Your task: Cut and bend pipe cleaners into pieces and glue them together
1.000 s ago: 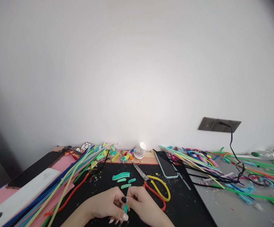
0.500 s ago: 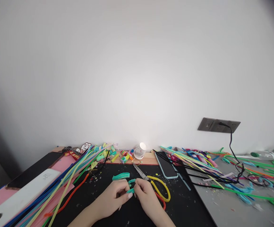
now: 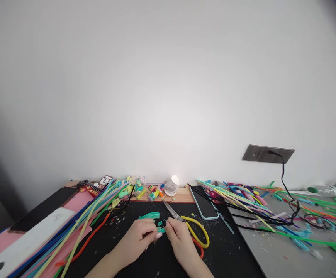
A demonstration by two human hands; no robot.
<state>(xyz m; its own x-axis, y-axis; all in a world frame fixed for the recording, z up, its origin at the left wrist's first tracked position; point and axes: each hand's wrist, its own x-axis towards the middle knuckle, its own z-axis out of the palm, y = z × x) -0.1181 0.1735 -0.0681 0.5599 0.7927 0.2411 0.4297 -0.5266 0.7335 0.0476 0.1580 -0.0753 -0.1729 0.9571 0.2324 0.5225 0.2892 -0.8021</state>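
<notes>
My left hand [image 3: 141, 238] and my right hand [image 3: 177, 235] meet over the black mat [image 3: 214, 253], both with fingers pinched. Between them is a short teal pipe cleaner [image 3: 161, 230], bent and partly hidden by my fingers. The left thumb and fingertips press on its left part, the right thumb and forefinger on its right end. Just behind the left hand lies another folded teal pipe cleaner [image 3: 151, 215]. Scissors [image 3: 173, 212] with yellow-wrapped handles rest beside my right hand, their blades pointing away, and an orange-red piece [image 3: 198, 247] shows by that wrist.
A paper cup [image 3: 172, 186] stands at the wall, with small colourful pieces beside it. A phone [image 3: 204, 203] lies to the right. Bundles of pipe cleaners [image 3: 78, 220] flank the mat, and more are scattered on the grey surface [image 3: 260, 251] at right, near a plastic bottle [image 3: 326, 190].
My right thumb has shifted and straightened along the teal piece, its dark nail now showing. The left fingers have moved slightly; both hands remain in nearly the same place.
</notes>
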